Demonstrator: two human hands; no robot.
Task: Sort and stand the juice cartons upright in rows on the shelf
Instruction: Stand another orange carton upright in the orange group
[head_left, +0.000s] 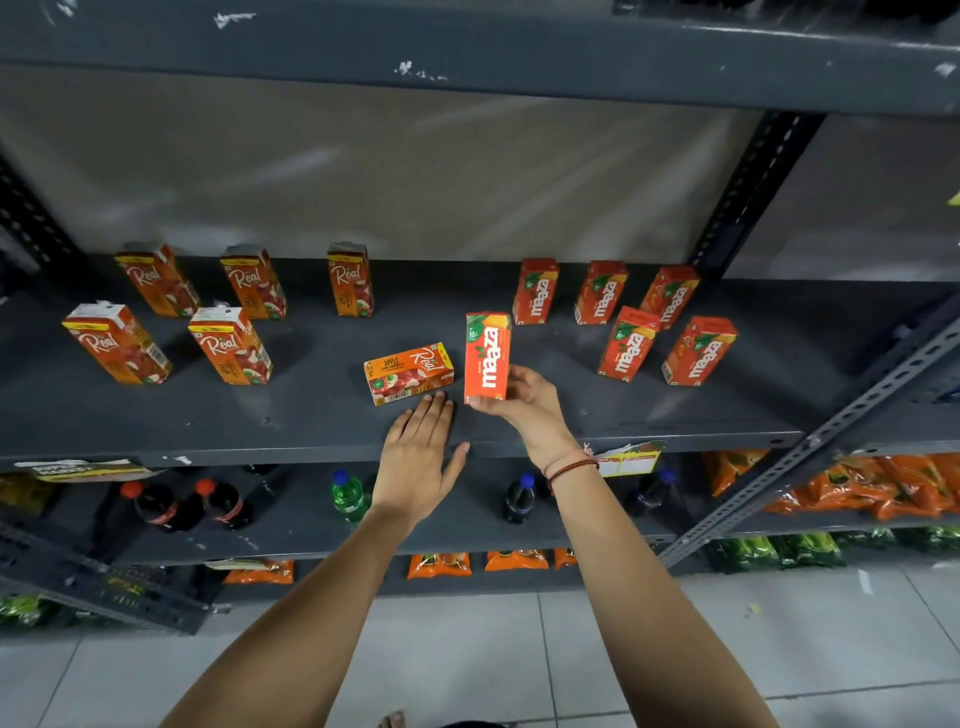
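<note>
My right hand (524, 402) grips an orange Maaza carton (487, 358) by its lower end and holds it upright just above the dark shelf (311, 415). A Real apple carton (409, 372) lies on its side just left of it. My left hand (420, 457) rests flat and open on the shelf's front edge, fingertips just short of that lying carton. Several Real cartons (228, 345) stand upright in two rows on the left. On the right, several Maaza cartons (628, 345) stand upright in two rows.
A slotted metal upright (748, 192) bounds the shelf at the right, and another shelf board (467, 47) runs overhead. Below are soft-drink bottles (347, 496) and orange snack packets (872, 488). A price tag (626, 460) hangs from the shelf edge near my right wrist.
</note>
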